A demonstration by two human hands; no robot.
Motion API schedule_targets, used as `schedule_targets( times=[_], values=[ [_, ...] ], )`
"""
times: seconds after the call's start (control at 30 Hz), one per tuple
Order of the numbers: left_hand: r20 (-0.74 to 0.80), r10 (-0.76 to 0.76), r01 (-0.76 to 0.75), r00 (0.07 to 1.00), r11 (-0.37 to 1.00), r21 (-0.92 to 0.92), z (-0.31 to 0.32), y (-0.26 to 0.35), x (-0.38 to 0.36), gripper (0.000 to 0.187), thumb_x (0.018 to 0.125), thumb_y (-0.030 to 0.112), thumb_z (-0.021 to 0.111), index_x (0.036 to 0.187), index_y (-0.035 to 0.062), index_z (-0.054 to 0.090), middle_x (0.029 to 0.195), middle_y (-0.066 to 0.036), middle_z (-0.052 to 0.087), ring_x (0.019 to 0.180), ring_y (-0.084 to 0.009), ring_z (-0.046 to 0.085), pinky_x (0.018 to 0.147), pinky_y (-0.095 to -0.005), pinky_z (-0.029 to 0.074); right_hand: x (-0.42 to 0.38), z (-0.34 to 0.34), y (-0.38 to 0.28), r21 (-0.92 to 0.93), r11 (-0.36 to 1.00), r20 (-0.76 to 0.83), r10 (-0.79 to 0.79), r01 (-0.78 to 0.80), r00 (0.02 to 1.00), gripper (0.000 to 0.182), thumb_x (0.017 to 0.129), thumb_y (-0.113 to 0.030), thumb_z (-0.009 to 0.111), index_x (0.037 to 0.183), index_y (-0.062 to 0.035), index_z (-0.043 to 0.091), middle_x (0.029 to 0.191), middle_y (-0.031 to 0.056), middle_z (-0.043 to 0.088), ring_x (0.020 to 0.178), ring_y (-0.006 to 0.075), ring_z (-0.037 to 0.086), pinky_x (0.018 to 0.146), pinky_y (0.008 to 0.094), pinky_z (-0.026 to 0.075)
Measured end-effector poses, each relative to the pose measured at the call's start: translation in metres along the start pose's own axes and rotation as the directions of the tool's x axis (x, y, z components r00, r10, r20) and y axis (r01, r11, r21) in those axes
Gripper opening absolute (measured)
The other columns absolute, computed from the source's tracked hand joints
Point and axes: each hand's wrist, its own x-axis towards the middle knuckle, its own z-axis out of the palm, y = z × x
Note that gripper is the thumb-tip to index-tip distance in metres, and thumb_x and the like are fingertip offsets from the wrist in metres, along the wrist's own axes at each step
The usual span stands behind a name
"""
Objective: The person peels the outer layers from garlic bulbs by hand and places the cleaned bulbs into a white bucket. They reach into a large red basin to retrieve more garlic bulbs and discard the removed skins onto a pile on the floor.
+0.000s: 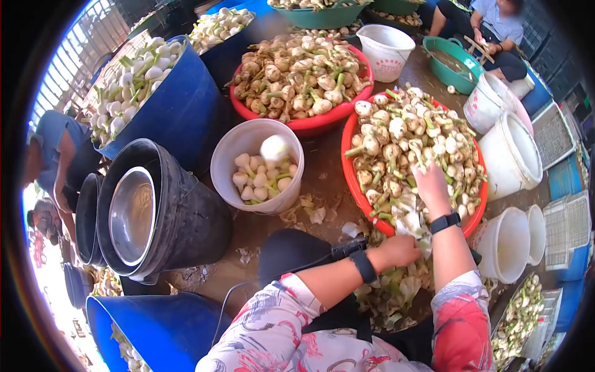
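My right hand reaches into a red basin heaped with untrimmed garlic bulbs. Its fingers are drawn together at a bulb among the pile, though the fingertips are partly lost against it. Close to the basin's near rim, my left hand is closed like a fist; whatever it holds is hidden. Loose garlic skins lie beneath it. A white bucket to the left contains cleaned garlic bulbs. Over that bucket, a blurred white bulb appears in mid-air, apart from both hands.
Behind stands another red basin of garlic. Blue tubs and black buckets line the left, with a blue container in front. White buckets stand on the right. One person sits far right; another is at left.
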Motion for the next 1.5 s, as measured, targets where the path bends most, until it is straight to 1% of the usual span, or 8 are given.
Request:
schedule_targets(
  times=[0.17, 0.33, 0.53, 0.7, 0.77, 1.2, 1.3, 1.5],
  values=[
    [-0.172, -0.002, 0.01, 0.985, 0.999, 0.044, -0.018, 0.009, -0.007, 0.034, 0.074, 0.029, 0.048, 0.09, 0.0023, 0.06, 0.084, -0.017, 0.061, 0.082, -0.0314, 0.058, 0.074, -0.0389, 0.045, -0.019, 0.059, 0.098, -0.591, 0.746, 0.41, -0.049, 0.306, 0.911, 0.027, 0.074, -0.022, 0.045, 0.076, -0.0016, 0.064, 0.086, 0.0169, 0.061, 0.081, 0.0298, 0.059, 0.071, 0.0406, 0.047],
    [-0.228, 0.027, -0.029, 0.973, 1.0, -0.007, -0.019, 0.003, 0.008, 0.034, 0.076, 0.029, 0.047, 0.092, 0.0006, 0.058, 0.086, -0.019, 0.06, 0.083, -0.0319, 0.057, 0.073, -0.0384, 0.045, 0.006, 0.052, 0.138, -0.395, 0.919, 0.355, 0.14, 0.013, 0.925, 0.029, 0.078, -0.022, 0.041, 0.087, -0.0014, 0.06, 0.087, 0.0227, 0.059, 0.087, 0.0342, 0.056, 0.074, 0.0406, 0.046],
    [-0.197, 0.005, -0.011, 0.98, 1.0, -0.029, -0.024, 0.004, 0.025, 0.032, 0.077, 0.028, 0.048, 0.092, 0.0011, 0.057, 0.084, -0.02, 0.059, 0.081, -0.0332, 0.056, 0.073, -0.0389, 0.044, -0.002, 0.042, 0.135, -0.309, 0.9, 0.62, -0.053, 0.306, 0.783, 0.029, 0.073, -0.027, 0.054, 0.088, -0.0034, 0.06, 0.087, 0.019, 0.059, 0.083, 0.0341, 0.057, 0.073, 0.0408, 0.046],
    [-0.225, 0.008, -0.021, 0.974, 0.998, -0.054, -0.02, 0.006, 0.037, 0.031, 0.077, 0.029, 0.048, 0.092, 0.0029, 0.058, 0.085, -0.019, 0.059, 0.082, -0.0318, 0.057, 0.073, -0.0376, 0.044, -0.005, 0.062, 0.163, -0.174, 0.985, 0.061, -0.005, 0.016, 0.998, 0.016, 0.062, -0.011, 0.058, 0.075, -0.002, 0.053, 0.072, 0.0179, 0.054, 0.067, 0.0345, 0.051, 0.061, 0.0429, 0.041],
    [-0.292, -0.041, 0.005, 0.956, 0.992, -0.122, -0.021, 0.011, 0.035, 0.028, 0.078, 0.027, 0.049, 0.092, 0.0064, 0.06, 0.088, -0.015, 0.06, 0.082, -0.0279, 0.059, 0.074, -0.0345, 0.045, -0.021, 0.072, 0.152, -0.193, 0.849, 0.02, -0.498, 0.492, 0.867, 0.016, 0.062, -0.005, 0.053, 0.077, -0.0038, 0.053, 0.073, 0.017, 0.053, 0.073, 0.0345, 0.049, 0.065, 0.0407, 0.04],
    [-0.369, 0.122, -0.389, 0.921, 0.266, -0.882, -0.022, 0.011, 0.031, 0.032, 0.085, 0.019, 0.032, 0.102, 0.0004, 0.051, 0.093, -0.008, 0.055, 0.09, -0.0162, 0.051, 0.079, -0.0275, 0.039, -0.118, -0.053, 0.023, 0.606, 0.67, -0.528, -0.065, 0.429, 0.847, 0.023, 0.076, -0.006, 0.056, 0.096, -0.0012, 0.047, 0.094, 0.0146, 0.053, 0.086, 0.0191, 0.054, 0.065, 0.0258, 0.046],
    [-0.436, 0.148, -0.46, 0.888, 0.31, -0.832, -0.023, 0.019, 0.012, 0.034, 0.083, 0.017, 0.033, 0.111, -0.0015, 0.041, 0.098, -0.009, 0.052, 0.093, -0.0171, 0.05, 0.083, -0.0274, 0.039, -0.124, -0.061, 0.041, 0.879, 0.466, 0.097, 0.025, -0.097, 0.995, 0.017, 0.086, -0.013, 0.045, 0.076, 0.0003, 0.049, 0.057, 0.0062, 0.051, 0.051, 0.015, 0.049, 0.048, 0.03, 0.037],
    [-0.454, 0.267, -0.515, 0.85, 0.601, -0.612, -0.023, 0.011, 0.0, 0.032, 0.087, 0.024, 0.033, 0.105, 0.0001, 0.047, 0.095, -0.008, 0.053, 0.083, -0.0151, 0.051, 0.076, -0.0261, 0.041, -0.135, -0.074, 0.028, 0.754, 0.656, 0.153, -0.227, 0.034, 0.962, 0.021, 0.087, -0.016, 0.042, 0.074, -0.0009, 0.049, 0.054, 0.0044, 0.047, 0.045, 0.0115, 0.045, 0.044, 0.0253, 0.036]
  ],
)
